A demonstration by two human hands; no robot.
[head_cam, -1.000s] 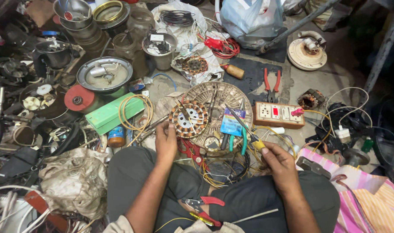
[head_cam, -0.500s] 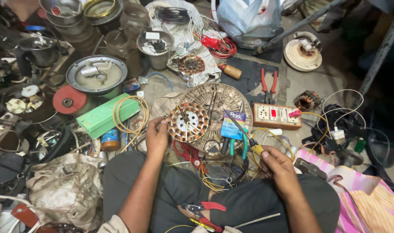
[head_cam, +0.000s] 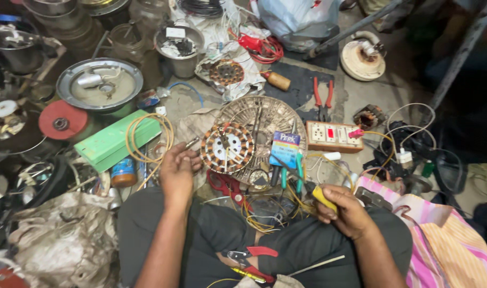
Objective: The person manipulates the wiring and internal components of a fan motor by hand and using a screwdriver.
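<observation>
On the cluttered workshop floor (head_cam: pixel 361 101), just ahead of our crossed legs, lies the round copper-wound motor stator with its white centre (head_cam: pixel 227 148), resting on the near-left part of a round perforated metal fan plate (head_cam: pixel 275 114). Our left hand (head_cam: pixel 177 172) reaches forward from the lap, forearm running straight up from the knee, palm down, fingers curled loosely; its fingertips touch the stator's left rim, and a thin metal piece (head_cam: pixel 192 142) pokes out beside them, though we cannot tell whether they grip it. Our right hand (head_cam: pixel 346 209) sits lower and nearer the body, wrist bent inward, fingers closed in a fist around a yellow-handled screwdriver (head_cam: pixel 323 197) whose dark shaft points up-left toward the stator. Between the hands lies a tangle of yellow wires (head_cam: pixel 264 216). Left of the stator rests a loop of yellow cable (head_cam: pixel 147 136) on a flat green box (head_cam: pixel 112 146); right of the plate sits a wooden switch-and-socket board (head_cam: pixel 334 136). Red-handled pliers (head_cam: pixel 251 256) lie across our lap.
</observation>
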